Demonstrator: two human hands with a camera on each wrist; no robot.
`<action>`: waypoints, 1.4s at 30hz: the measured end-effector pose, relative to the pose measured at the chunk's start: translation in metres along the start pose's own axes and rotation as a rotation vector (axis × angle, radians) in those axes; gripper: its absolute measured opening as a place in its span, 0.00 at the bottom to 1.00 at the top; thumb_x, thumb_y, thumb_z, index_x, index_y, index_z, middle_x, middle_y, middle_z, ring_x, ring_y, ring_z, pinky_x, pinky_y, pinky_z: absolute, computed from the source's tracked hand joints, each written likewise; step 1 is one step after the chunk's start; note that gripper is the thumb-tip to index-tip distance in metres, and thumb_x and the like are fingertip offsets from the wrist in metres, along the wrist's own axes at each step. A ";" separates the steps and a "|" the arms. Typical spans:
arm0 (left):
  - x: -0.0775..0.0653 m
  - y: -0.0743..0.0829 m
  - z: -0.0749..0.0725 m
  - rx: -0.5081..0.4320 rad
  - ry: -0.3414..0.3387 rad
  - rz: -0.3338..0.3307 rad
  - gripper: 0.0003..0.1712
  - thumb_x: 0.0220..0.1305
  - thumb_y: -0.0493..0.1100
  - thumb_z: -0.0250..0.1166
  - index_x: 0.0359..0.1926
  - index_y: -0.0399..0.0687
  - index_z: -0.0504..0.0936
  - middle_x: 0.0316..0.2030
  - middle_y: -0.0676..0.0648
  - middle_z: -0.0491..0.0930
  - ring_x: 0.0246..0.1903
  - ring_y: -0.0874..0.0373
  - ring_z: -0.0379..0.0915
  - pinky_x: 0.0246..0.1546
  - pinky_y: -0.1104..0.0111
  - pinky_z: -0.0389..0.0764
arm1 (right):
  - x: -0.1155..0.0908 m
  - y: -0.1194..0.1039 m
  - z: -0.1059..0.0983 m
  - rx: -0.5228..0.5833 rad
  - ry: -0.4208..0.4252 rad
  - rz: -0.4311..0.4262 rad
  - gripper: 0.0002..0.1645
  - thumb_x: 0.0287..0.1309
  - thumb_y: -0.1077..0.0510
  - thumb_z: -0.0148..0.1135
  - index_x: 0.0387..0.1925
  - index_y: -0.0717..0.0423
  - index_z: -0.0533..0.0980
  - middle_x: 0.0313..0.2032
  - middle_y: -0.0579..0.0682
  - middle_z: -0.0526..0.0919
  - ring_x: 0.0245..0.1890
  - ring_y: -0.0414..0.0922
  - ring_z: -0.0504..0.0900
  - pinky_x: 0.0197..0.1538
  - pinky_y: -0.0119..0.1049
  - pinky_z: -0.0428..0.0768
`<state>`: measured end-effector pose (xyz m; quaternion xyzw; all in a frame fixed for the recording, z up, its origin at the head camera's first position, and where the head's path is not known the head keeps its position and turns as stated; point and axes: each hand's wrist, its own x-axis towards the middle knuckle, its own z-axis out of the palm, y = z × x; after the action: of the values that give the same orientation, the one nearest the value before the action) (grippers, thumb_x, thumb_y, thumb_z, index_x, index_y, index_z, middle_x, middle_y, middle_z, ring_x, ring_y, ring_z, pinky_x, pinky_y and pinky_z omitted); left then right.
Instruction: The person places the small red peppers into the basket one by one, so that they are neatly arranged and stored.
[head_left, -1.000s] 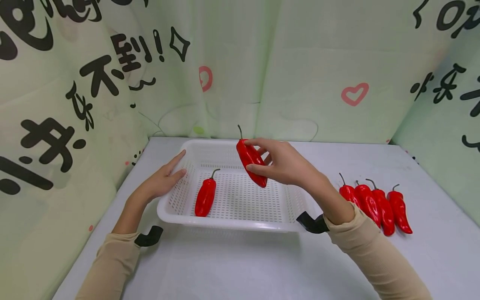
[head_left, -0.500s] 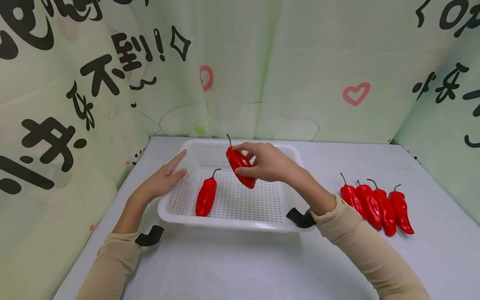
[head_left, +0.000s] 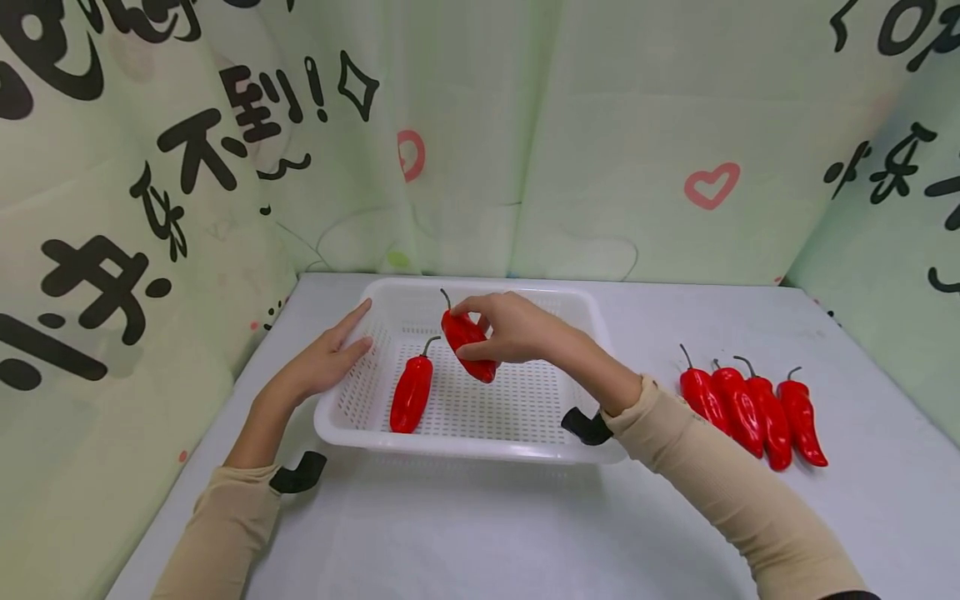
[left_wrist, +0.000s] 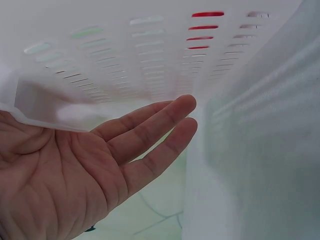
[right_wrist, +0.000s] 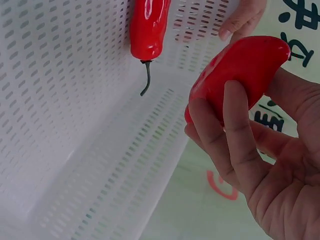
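My right hand holds a red chili pepper between thumb and fingers, over the inside of a white perforated plastic basket. The pepper leans, its dark stem pointing up and left; the right wrist view shows the fingers along its glossy side. A second red pepper lies in the basket's left part, stem toward the back. On the basket's left rim rests my left hand, thumb and index finger over the edge. The left wrist view shows its other fingers extended straight beside the slotted wall.
Several more red peppers lie side by side on the white table, right of the basket. A pale green curtain with dark writing and hearts encloses the back and sides. A black strap sits at the left wrist.
My right hand has carried the pepper left and a little lower, toward the pepper in the basket. My left hand stays on the rim.
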<state>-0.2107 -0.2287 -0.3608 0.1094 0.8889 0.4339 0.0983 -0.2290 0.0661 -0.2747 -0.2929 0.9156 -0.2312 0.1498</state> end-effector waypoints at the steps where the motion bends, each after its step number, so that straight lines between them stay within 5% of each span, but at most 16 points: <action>1: 0.000 0.000 0.000 0.001 0.001 0.001 0.41 0.80 0.45 0.51 0.83 0.52 0.39 0.76 0.29 0.54 0.50 0.37 0.78 0.46 0.49 0.86 | 0.002 0.000 0.001 -0.008 -0.010 0.004 0.30 0.62 0.56 0.70 0.65 0.54 0.75 0.47 0.55 0.83 0.42 0.49 0.83 0.37 0.33 0.86; 12: 0.000 0.000 -0.001 0.012 0.003 -0.004 0.42 0.80 0.46 0.51 0.83 0.52 0.39 0.77 0.29 0.52 0.52 0.35 0.77 0.47 0.48 0.86 | 0.019 -0.004 0.020 -0.046 -0.126 0.072 0.31 0.60 0.58 0.72 0.64 0.56 0.76 0.51 0.56 0.82 0.43 0.48 0.83 0.37 0.32 0.87; 19: 0.000 -0.001 -0.001 0.003 0.000 -0.002 0.41 0.80 0.45 0.51 0.83 0.51 0.39 0.77 0.29 0.52 0.52 0.35 0.77 0.47 0.48 0.86 | 0.026 -0.006 0.033 -0.055 -0.194 0.093 0.28 0.63 0.58 0.69 0.63 0.58 0.76 0.49 0.55 0.81 0.33 0.43 0.85 0.35 0.32 0.87; 42: 0.001 0.002 0.000 0.016 0.004 0.001 0.41 0.80 0.44 0.50 0.83 0.49 0.39 0.78 0.30 0.49 0.58 0.33 0.74 0.55 0.43 0.81 | 0.036 -0.007 0.056 -0.002 -0.245 0.111 0.28 0.64 0.54 0.69 0.63 0.60 0.76 0.47 0.54 0.82 0.31 0.41 0.86 0.39 0.33 0.87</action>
<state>-0.2112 -0.2273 -0.3597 0.1097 0.8926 0.4268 0.0954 -0.2311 0.0200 -0.3235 -0.2679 0.9055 -0.1843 0.2727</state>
